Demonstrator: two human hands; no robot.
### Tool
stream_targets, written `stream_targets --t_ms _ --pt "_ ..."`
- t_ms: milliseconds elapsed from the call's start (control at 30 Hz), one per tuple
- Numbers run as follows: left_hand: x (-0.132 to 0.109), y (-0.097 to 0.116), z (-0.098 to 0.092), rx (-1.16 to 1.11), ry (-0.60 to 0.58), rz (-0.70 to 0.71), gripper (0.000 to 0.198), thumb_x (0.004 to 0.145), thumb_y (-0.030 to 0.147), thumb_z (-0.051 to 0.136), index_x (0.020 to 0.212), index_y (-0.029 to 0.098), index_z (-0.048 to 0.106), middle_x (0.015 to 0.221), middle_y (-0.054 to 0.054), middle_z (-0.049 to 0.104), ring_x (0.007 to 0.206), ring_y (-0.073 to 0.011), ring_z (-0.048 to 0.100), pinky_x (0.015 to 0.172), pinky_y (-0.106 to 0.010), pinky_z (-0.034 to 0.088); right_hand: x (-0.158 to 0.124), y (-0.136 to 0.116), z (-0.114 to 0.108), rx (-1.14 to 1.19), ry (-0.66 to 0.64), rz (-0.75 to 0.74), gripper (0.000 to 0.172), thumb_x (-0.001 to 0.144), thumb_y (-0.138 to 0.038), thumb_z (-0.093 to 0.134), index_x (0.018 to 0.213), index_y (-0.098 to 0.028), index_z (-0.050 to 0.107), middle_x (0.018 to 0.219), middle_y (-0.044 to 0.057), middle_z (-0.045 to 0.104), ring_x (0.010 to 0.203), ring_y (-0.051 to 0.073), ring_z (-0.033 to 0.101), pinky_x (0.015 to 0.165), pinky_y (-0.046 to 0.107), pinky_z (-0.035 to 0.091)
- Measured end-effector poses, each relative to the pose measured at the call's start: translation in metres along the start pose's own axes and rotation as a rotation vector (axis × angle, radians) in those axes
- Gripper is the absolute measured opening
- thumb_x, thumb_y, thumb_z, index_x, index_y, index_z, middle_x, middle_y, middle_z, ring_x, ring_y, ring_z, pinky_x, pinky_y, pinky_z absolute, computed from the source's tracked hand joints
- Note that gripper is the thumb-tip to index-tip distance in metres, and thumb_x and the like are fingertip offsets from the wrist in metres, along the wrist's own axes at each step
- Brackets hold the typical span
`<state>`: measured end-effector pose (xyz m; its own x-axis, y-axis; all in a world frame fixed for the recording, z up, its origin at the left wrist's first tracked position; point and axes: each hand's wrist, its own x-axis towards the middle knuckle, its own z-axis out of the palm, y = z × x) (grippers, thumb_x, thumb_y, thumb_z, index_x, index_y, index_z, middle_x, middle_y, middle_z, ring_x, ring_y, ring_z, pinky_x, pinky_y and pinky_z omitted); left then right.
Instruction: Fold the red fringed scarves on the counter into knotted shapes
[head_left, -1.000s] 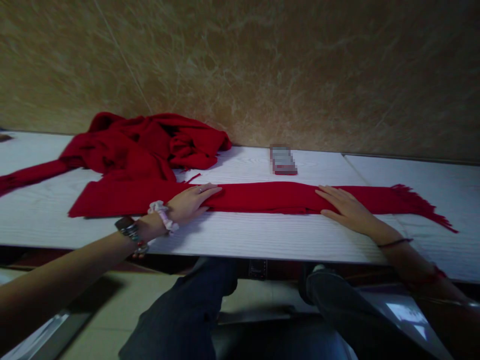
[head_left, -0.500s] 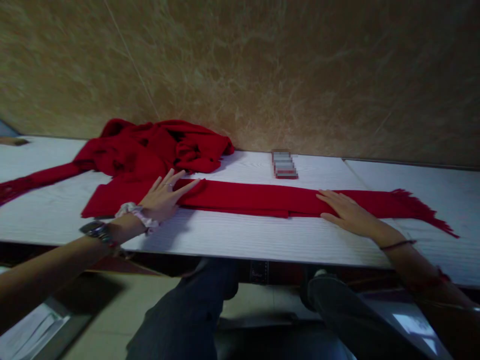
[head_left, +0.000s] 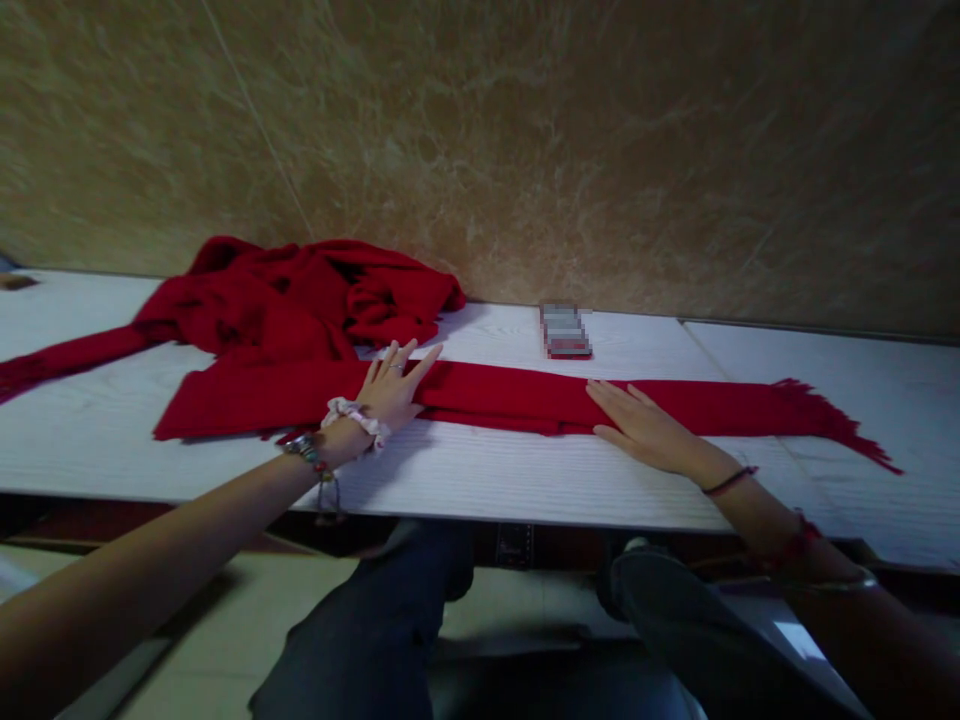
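Note:
A long red scarf (head_left: 525, 397) lies folded into a narrow band across the white table (head_left: 487, 480), its fringe (head_left: 840, 425) trailing off to the right. My left hand (head_left: 394, 385) rests flat on the scarf left of centre, fingers stretched out and slightly spread. My right hand (head_left: 641, 428) lies flat on the scarf's near edge right of centre, fingers extended. Both hands press on the cloth and hold nothing. The left wrist carries a pale scrunchie and a watch, and a thin cord circles the right wrist.
A heap of crumpled red cloth (head_left: 300, 290) sits at the back left, with a strip running off the left edge. A small blurred rectangular object (head_left: 566, 331) lies by the brown marbled wall (head_left: 525, 150). My knees show under the table's front edge.
My left hand slid left along the scarf, then came back right toward the centre. My right hand moved left along the band. The scarf's middle looks a little narrower and shifted.

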<state>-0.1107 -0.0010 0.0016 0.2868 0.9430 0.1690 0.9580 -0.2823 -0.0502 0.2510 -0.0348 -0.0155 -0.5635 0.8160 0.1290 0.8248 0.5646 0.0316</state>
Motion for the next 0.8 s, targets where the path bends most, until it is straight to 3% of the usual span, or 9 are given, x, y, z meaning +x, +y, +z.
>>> stream_targets --t_ms 100,233,300,433,567,700,800 --pt "-0.009 -0.018 -0.003 0.025 -0.022 -0.020 0.075 0.075 0.012 0.052 0.140 0.026 0.019 0.144 -0.013 0.020 0.132 -0.0353 0.013 0.100 -0.053 0.028 -0.003 0.003 0.000 0.021 0.000 0.000 0.056 0.089 -0.045 0.025 0.138 -0.016 0.027 0.141 0.013 0.033 0.130 0.021 0.028 0.105 0.046 0.025" --pt "-0.024 -0.029 -0.009 0.094 -0.022 0.003 0.067 0.078 0.011 0.048 0.138 0.028 0.025 0.141 -0.011 0.028 0.129 -0.0319 0.027 0.099 -0.047 0.033 -0.005 0.008 -0.003 0.056 -0.011 -0.010 0.057 0.089 -0.046 0.026 0.139 -0.019 0.024 0.141 0.013 0.032 0.131 0.022 0.026 0.104 0.049 0.025" --pt "-0.028 -0.027 -0.013 0.135 -0.044 0.017 0.063 0.080 0.013 0.047 0.137 0.029 0.027 0.140 -0.011 0.030 0.127 -0.0316 0.031 0.097 -0.046 0.035 -0.002 0.007 -0.009 0.073 -0.019 -0.025 0.058 0.088 -0.047 0.027 0.139 -0.019 0.024 0.144 0.013 0.027 0.130 0.023 0.027 0.104 0.048 0.027" --pt "-0.025 -0.006 -0.019 0.164 -0.036 0.128 0.062 0.079 0.016 0.051 0.137 0.027 0.030 0.144 -0.012 0.020 0.131 -0.0344 0.019 0.101 -0.048 0.027 0.017 -0.011 -0.020 0.078 0.061 -0.058 0.056 0.089 -0.046 0.028 0.138 -0.019 0.026 0.148 0.011 0.012 0.133 0.023 0.021 0.104 0.044 0.028" --pt "-0.020 0.002 -0.009 0.116 -0.078 0.260 0.053 0.084 0.022 0.045 0.136 0.025 0.032 0.143 -0.009 0.024 0.131 -0.0290 0.022 0.104 -0.043 0.025 0.028 -0.029 -0.012 0.056 -0.006 -0.104 0.054 0.089 -0.048 0.025 0.138 -0.025 0.025 0.145 0.006 0.024 0.133 0.024 0.017 0.104 0.053 0.022" --pt "-0.034 -0.039 -0.008 0.030 -0.045 0.403 0.047 0.090 0.033 0.036 0.135 0.020 0.033 0.143 -0.009 0.026 0.132 -0.0231 0.022 0.106 -0.038 0.024 0.025 -0.024 -0.004 0.094 -0.097 -0.094 0.055 0.089 -0.050 0.024 0.139 -0.028 0.023 0.144 0.003 0.027 0.133 0.024 0.019 0.104 0.056 0.020" --pt "-0.054 -0.091 -0.018 -0.015 0.042 0.287 0.052 0.090 0.041 0.032 0.134 0.014 0.032 0.142 -0.012 0.026 0.130 -0.0235 0.026 0.105 -0.036 0.027 0.034 -0.024 -0.011 0.123 -0.111 -0.088 0.057 0.086 -0.054 0.027 0.137 -0.028 0.028 0.143 0.006 0.031 0.131 0.027 0.024 0.101 0.057 0.026"
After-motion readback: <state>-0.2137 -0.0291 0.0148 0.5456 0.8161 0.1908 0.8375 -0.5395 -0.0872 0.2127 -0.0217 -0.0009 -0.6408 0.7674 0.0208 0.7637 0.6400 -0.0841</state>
